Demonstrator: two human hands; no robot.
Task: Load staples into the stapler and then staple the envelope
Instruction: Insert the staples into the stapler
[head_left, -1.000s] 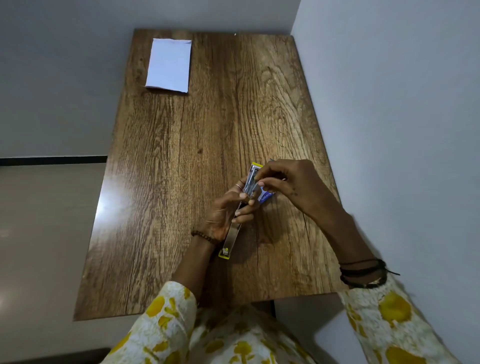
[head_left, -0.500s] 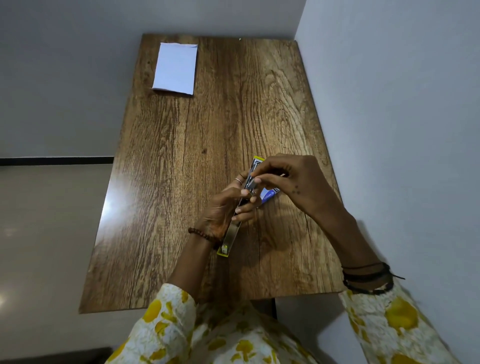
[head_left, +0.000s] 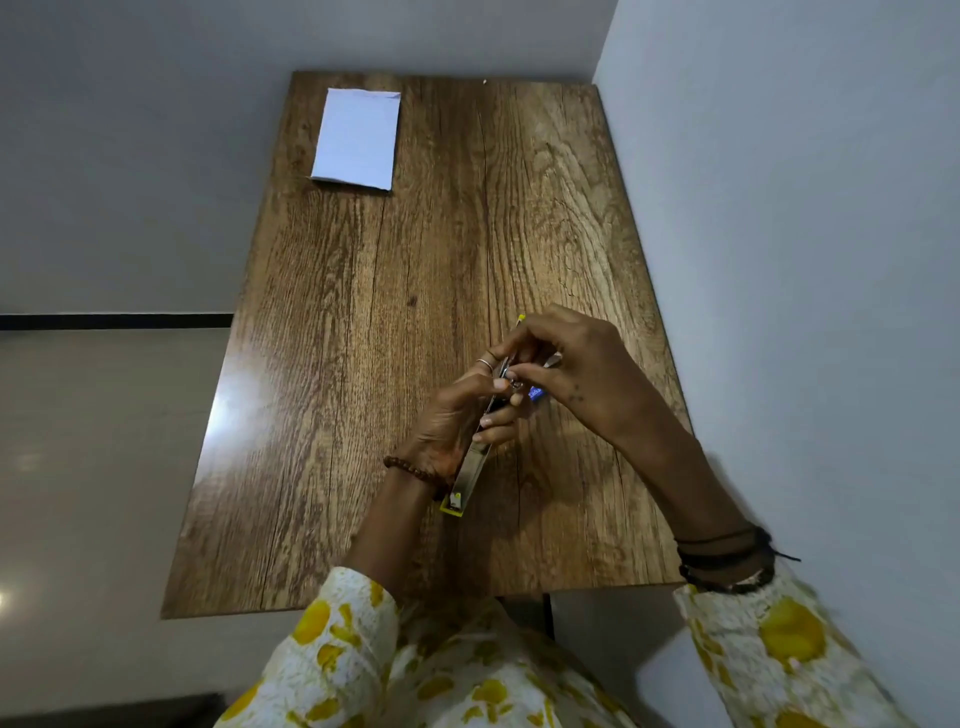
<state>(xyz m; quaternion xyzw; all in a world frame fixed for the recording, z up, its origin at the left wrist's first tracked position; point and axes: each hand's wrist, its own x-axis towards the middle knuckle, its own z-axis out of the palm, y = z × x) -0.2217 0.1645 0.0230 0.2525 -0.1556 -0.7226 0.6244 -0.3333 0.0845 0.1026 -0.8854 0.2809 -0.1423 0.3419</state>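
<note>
I have only one view, from the camera worn on the head. It looks forward and steeply down on the worktop (head_left: 363, 364), which fills the middle of the frame. The hands are close, at lower centre right.

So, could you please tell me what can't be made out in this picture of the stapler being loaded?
Head view only:
- Stapler middle and staple channel: covered by the left hand and right hand, so whether staples are in cannot be told.
- Small blue item: mostly under the right hand; print too small to read.
- Envelope: far off; flap state unclear.
- Sleeves: cut off by the bottom edge.
</note>
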